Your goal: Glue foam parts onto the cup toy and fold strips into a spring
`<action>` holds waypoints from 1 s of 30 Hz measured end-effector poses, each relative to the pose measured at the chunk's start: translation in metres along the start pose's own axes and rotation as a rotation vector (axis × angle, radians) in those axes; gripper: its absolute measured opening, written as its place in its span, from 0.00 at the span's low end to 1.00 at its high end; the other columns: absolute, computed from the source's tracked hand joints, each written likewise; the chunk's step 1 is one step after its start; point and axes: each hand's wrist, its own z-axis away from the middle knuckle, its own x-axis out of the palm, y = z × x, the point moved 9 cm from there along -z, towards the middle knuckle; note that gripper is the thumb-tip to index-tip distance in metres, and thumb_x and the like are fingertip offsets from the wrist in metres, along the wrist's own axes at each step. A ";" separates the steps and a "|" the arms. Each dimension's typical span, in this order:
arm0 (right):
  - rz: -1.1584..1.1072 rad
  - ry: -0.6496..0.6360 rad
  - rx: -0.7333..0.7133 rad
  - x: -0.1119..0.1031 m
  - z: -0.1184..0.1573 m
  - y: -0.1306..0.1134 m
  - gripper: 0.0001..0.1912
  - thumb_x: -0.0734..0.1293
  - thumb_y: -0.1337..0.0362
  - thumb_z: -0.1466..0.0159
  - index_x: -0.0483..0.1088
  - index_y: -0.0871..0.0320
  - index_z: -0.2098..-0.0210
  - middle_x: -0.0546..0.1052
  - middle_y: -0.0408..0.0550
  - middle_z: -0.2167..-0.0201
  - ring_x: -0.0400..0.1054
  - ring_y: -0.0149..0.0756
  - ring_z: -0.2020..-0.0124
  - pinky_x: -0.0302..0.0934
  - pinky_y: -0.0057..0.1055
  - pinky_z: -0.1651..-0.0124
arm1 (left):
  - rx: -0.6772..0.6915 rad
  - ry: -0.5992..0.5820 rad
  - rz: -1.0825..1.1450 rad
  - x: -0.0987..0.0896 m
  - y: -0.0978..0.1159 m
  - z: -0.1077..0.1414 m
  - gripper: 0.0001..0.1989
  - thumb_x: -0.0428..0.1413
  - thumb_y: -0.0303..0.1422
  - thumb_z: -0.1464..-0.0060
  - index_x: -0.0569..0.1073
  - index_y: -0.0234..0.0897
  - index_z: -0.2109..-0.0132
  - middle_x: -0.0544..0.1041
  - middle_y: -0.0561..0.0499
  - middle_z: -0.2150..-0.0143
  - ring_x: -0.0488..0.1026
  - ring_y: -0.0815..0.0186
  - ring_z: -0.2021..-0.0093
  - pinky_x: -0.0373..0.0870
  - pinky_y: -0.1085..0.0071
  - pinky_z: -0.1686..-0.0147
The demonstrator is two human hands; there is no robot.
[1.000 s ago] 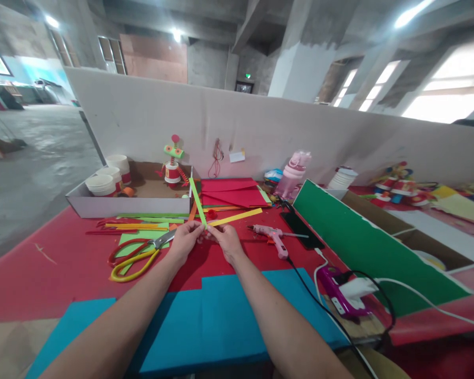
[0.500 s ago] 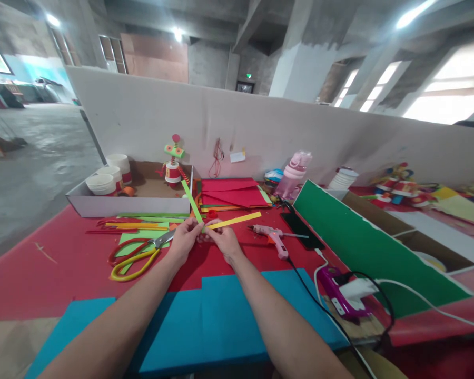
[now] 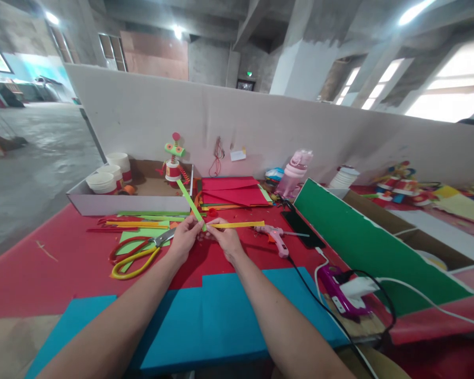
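Observation:
Between the fingertips of my left hand (image 3: 187, 239) is a light green paper strip (image 3: 190, 201), slanting up and to the left. My right hand (image 3: 224, 239) is closed on a yellow paper strip (image 3: 243, 225), which points out to the right, its far end in front of the glue gun. Both hands meet over the red table, and the near ends of the two strips come together at the fingertips. Whether the strips are joined there is hidden by the fingers. Scissors (image 3: 136, 255) with red and yellow handles lie just left of my left hand.
A pink glue gun (image 3: 275, 236) and a phone (image 3: 302, 230) lie to the right, with cables and a purple power strip (image 3: 343, 295). Behind are red paper sheets (image 3: 233, 189), a box (image 3: 130, 206) with cups and a paper-cup figure (image 3: 174, 169). A green-sided box (image 3: 363, 252) stands right.
The yellow strip has swung down from slanting upward to nearly level. The green strip leans further left. Both hands stay in nearly the same place.

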 end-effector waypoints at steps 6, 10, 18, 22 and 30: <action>0.030 0.070 -0.068 -0.007 -0.001 -0.007 0.13 0.72 0.55 0.51 0.70 0.56 0.72 0.73 0.40 0.77 0.68 0.31 0.75 0.66 0.29 0.67 | -0.052 -0.053 -0.064 0.005 -0.003 0.001 0.15 0.62 0.41 0.54 0.69 0.34 0.70 0.71 0.55 0.78 0.65 0.73 0.79 0.62 0.75 0.77; 0.004 0.064 -0.053 -0.007 -0.003 -0.003 0.13 0.72 0.55 0.51 0.71 0.56 0.72 0.74 0.40 0.77 0.69 0.32 0.74 0.67 0.31 0.66 | -0.045 -0.056 -0.086 0.004 -0.006 0.000 0.14 0.62 0.40 0.55 0.69 0.34 0.71 0.72 0.54 0.77 0.65 0.73 0.79 0.61 0.75 0.76; 0.048 0.095 -0.052 -0.011 -0.003 -0.004 0.12 0.72 0.54 0.51 0.73 0.56 0.72 0.74 0.40 0.79 0.69 0.32 0.75 0.67 0.29 0.67 | -0.045 -0.049 -0.108 0.002 -0.007 0.000 0.15 0.63 0.41 0.56 0.69 0.35 0.72 0.71 0.55 0.78 0.65 0.72 0.79 0.62 0.75 0.77; 0.078 0.107 -0.059 -0.012 -0.003 -0.007 0.13 0.71 0.53 0.50 0.75 0.56 0.71 0.74 0.42 0.80 0.69 0.34 0.76 0.67 0.30 0.67 | -0.033 -0.038 -0.130 0.002 -0.004 0.000 0.15 0.63 0.41 0.56 0.68 0.35 0.72 0.71 0.55 0.79 0.66 0.71 0.79 0.62 0.75 0.77; 0.179 0.352 -0.197 -0.060 -0.012 -0.035 0.20 0.69 0.47 0.47 0.76 0.60 0.73 0.75 0.46 0.82 0.69 0.34 0.77 0.66 0.31 0.67 | -0.020 0.032 -0.149 -0.004 -0.001 0.000 0.15 0.63 0.39 0.57 0.65 0.37 0.75 0.69 0.56 0.83 0.65 0.72 0.81 0.61 0.75 0.78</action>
